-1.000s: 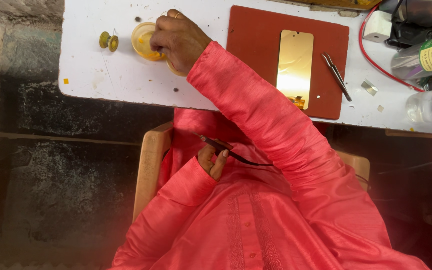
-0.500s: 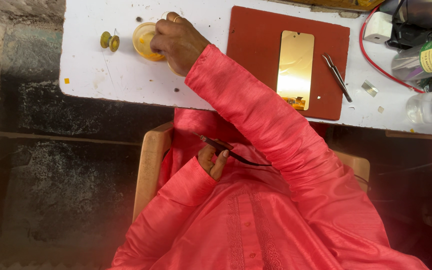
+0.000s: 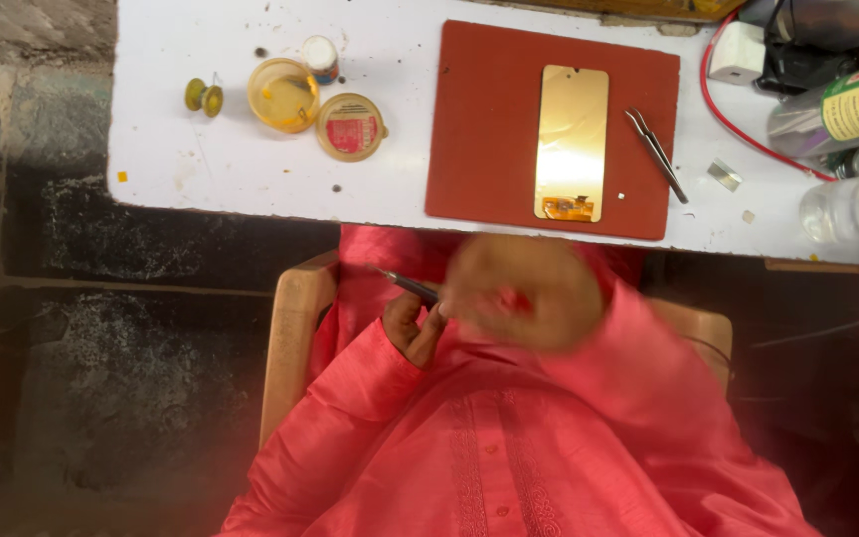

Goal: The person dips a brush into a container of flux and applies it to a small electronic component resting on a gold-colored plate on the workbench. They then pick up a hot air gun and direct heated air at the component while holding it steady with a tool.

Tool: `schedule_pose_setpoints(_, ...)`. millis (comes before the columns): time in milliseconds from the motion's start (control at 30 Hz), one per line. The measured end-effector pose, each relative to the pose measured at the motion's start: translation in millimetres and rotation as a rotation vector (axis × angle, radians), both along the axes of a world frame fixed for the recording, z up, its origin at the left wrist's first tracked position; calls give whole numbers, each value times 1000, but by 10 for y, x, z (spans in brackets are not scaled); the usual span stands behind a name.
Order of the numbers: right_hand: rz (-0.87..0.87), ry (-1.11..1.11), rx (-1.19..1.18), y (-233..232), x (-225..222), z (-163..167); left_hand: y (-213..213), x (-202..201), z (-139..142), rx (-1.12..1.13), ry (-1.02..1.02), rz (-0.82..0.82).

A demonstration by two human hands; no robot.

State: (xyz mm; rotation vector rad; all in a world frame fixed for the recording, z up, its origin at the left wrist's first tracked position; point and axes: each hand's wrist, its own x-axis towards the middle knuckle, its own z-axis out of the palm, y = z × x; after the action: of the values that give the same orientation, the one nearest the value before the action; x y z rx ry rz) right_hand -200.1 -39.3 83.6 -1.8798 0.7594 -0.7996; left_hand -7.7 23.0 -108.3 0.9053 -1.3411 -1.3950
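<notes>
My left hand [image 3: 412,328] rests in my lap against my pink shirt and grips a thin dark pointed tool [image 3: 405,283] whose tip points up-left. My right hand [image 3: 524,293] is a motion blur just right of it, below the table edge; its fingers cannot be made out. On the white table [image 3: 201,169] stand a small open yellow jar [image 3: 282,94], its round lid with a red label [image 3: 350,126] and a small white-capped bottle [image 3: 321,57]. A gold phone panel [image 3: 571,141] lies on a red mat [image 3: 479,119].
Metal tweezers [image 3: 656,154] lie on the mat's right edge. Two small yellow knobs [image 3: 203,96] sit at the table's left. A white plug with a red cable [image 3: 738,60], bottles [image 3: 852,209] and a can crowd the right end. A wooden chair arm [image 3: 290,338] is on my left.
My right hand has left the yellow jar on the table and swung back down to my lap beside the left hand. The jar, lid and small bottle are now uncovered.
</notes>
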Motion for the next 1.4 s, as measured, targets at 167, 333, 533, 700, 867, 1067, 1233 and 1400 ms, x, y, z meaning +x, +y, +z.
schedule_pose_setpoints(167, 241, -33, 196, 906, -327, -373, -10, -335, 458, 224, 297, -6)
schedule_pose_setpoints(333, -289, -210, 85, 1153, -806, -791, 92, -831, 977, 403, 543, -264)
schedule_pose_setpoints(533, -663, -330, -386, 1239, -1358, -753, 192, -1599, 1167, 471, 378, -495)
schedule_pose_setpoints(700, -658, -277, -310, 1263, -1634, -719, 54, -1769, 1224, 496, 174, -830)
schedule_pose_setpoints(867, -845, -814, 64, 1357, -1878, -770, -857, -1640, 1175, -20, -123, -602)
schedule_pose_setpoints(1067, -959, -488, -42, 1154, -1860, -1047, -1938, -1829, 1117, -242, -624, -547)
schedule_pose_setpoints(1233, -949, -342, -3, 1013, -1870, -1067, -2074, -2086, 1182, -272, -825, -671)
schedule_pose_setpoints(1400, -1007, -816, 216, 815, -1884, -1097, -2082, -2219, 1205, -278, -945, -691)
